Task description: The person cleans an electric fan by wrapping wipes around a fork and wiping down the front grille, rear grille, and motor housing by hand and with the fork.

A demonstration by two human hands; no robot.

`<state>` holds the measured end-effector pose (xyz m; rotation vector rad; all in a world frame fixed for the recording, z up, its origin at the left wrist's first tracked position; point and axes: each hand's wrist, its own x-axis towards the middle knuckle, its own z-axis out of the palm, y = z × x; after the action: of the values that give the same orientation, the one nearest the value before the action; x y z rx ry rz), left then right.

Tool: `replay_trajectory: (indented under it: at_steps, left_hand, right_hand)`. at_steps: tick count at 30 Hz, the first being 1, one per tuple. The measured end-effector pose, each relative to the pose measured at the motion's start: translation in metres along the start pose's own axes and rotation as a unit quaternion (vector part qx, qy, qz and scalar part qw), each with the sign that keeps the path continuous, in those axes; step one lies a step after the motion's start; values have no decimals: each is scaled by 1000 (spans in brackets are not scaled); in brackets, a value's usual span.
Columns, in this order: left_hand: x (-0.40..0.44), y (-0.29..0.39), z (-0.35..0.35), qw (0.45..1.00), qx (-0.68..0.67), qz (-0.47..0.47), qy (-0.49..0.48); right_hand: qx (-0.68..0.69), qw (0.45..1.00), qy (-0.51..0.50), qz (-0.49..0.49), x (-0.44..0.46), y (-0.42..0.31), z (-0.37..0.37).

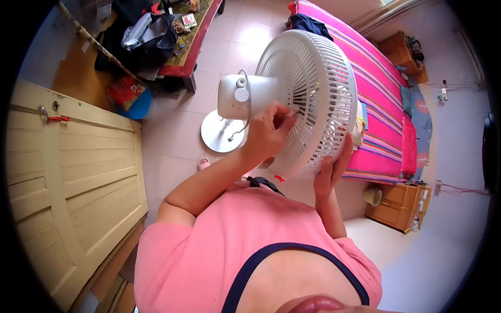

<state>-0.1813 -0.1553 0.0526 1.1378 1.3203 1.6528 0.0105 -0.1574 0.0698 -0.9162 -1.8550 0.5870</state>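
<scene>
A white pedestal fan [236, 99] stands in front of me, its round slatted grille [334, 78] turned toward the right. At the back of the grille, close to the motor housing, my left hand [270, 128] has its thumb and fingers pinched together against the slats. Something small and pale may be between those fingertips, but I cannot make it out. My right hand [334, 169] grips the lower right rim of the grille, fingers along its outer side. A grey cord [248, 94] hangs from the motor housing toward the round white base [211, 135].
On the right lies a bed with a pink striped cover [376, 68]. A wooden cabinet [399, 206] stands beyond its near end. At left is a cream door [94, 182]; behind it, a red-edged table [201, 41] holds a dark bag [156, 39]. Pale tiles [177, 130] cover the floor.
</scene>
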Motion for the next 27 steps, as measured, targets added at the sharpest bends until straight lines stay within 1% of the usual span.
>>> replay_trajectory:
  at_steps: [1,2,4,5,7,10,12,14,16,18,20,22,23,25,26,27]
  left_hand:
    - [-6,-13,-1,999,40,-20,3]
    - [-16,-21,-3,998,68,19,3]
    - [-27,-35,-9,997,75,10,-10]
    - [-32,-40,-10,996,86,9,-15]
    - [-31,-29,-11,997,80,13,-18]
    - [-22,2,-5,995,-83,-17,-43]
    - [-24,-4,-6,995,-89,-16,-42]
    - [-27,-22,-8,995,-94,-16,-41]
    - [-32,-47,-14,999,-10,-53,0]
    - [-32,-52,-18,998,-23,-61,0]
    - [-34,-48,-15,997,-38,-72,2]
    - [-25,-15,-14,997,-79,6,-10]
    - [-22,-8,-14,997,-79,6,-14]
    - [-17,-1,-15,998,-38,52,-21]
    - [-12,-8,-13,998,-36,55,-20]
    - [-7,-19,-12,999,-26,29,0]
  right_hand:
    - [-21,1000,4,-2,1,-2,-1]
    - [-28,1000,2,4,2,-4,0]
    - [15,1000,17,1,1,-8,4]
    - [6,1000,17,10,0,-9,4]
    - [18,1000,21,-6,1,-9,6]
    - [15,1000,27,5,1,-12,9]
    - [21,999,35,18,0,-16,12]
    - [11,999,45,10,0,-17,14]
    - [12,999,47,18,0,-19,14]
    - [12,998,55,26,1,-21,18]
    - [37,998,58,12,2,-24,21]
    - [39,997,60,22,0,-27,22]
    - [48,997,58,27,-1,-28,22]
    - [52,996,64,33,-3,-29,22]
    - [59,995,67,35,-3,-28,22]
    - [62,995,66,32,-5,-29,22]
